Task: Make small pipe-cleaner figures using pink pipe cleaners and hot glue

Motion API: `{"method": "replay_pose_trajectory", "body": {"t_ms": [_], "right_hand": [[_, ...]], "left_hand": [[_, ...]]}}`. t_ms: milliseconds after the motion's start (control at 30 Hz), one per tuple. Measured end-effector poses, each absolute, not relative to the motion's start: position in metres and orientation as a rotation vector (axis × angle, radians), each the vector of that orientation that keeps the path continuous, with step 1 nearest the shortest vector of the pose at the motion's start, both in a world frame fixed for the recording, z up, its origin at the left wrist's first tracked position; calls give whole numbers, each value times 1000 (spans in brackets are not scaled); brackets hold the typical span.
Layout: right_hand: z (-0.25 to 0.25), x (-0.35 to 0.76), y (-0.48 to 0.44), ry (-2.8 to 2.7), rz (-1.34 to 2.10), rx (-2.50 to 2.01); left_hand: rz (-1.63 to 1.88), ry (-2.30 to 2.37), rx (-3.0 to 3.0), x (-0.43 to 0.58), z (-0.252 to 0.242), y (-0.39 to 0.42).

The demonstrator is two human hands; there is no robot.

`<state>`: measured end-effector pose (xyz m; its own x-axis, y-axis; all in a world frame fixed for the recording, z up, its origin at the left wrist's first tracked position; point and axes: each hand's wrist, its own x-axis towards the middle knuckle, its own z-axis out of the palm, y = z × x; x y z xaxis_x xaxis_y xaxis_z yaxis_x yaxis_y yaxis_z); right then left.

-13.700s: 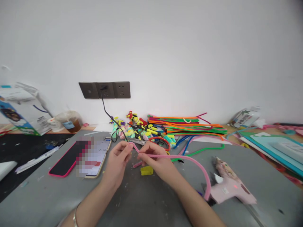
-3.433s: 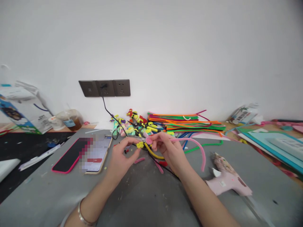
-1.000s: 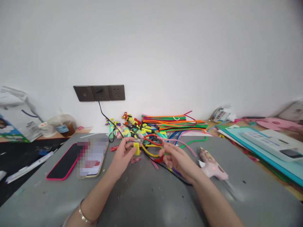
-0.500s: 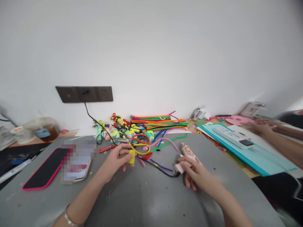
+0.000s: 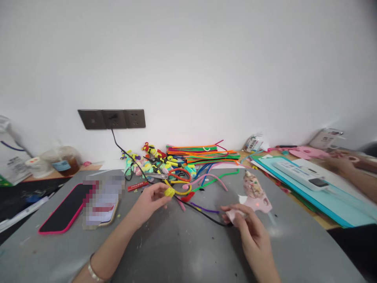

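My left hand (image 5: pixel 151 204) pinches a small fuzzy yellow piece (image 5: pixel 169 192) between thumb and fingers, just above the grey table mat. It looks like folded pipe cleaner. My right hand (image 5: pixel 250 228) is closed on the handle of a pink hot glue gun (image 5: pixel 253 186) with a patterned barrel. The nozzle points away from me, and a small red light glows on its body. A black cord (image 5: pixel 203 214) runs from the handle leftward across the mat. A purple pipe cleaner (image 5: pixel 206 208) and a red fuzzy piece (image 5: pixel 187 197) lie between my hands.
Bundled pipe cleaners (image 5: pixel 203 153) lie by the wall beside a colourful pile (image 5: pixel 159 163) of small pieces. Two phones (image 5: pixel 63 208) are at left, near a drink cup (image 5: pixel 63 161). A power strip (image 5: pixel 297 175) rests on blue folders at right, near another person's hand (image 5: pixel 341 163).
My right hand has shifted its hold toward the end of the glue gun's handle, and the gun's body shows more fully. The yellow piece has turned in my left hand.
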<state>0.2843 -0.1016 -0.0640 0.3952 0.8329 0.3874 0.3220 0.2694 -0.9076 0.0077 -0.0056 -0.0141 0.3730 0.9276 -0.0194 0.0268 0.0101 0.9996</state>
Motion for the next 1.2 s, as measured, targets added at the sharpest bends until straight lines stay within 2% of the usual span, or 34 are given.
{"method": "replay_pose_trajectory", "body": {"t_ms": [100,167,267,533,767,1200], "right_hand": [[-63,287,-103,-1396,268,-1273],[-60,286,-107,-1516,261,-1251],[-55,271,-115,-1531,444,-1176],[-52,235,-112,-1007,1022,-981],[-73,233,-85,-1045,1192,-889],[-64,228,-86,-1053,1249,-879]], "left_hand": [[866,920,1424,8,-12,-6],[858,917,1438,8,-12,-6],[875,906,1421,8,-15,-5],[962,927,1333,7,-15,-6],[973,961,1470,9,-12,-8],[862,1046,1586,6,-18,-8]]}}
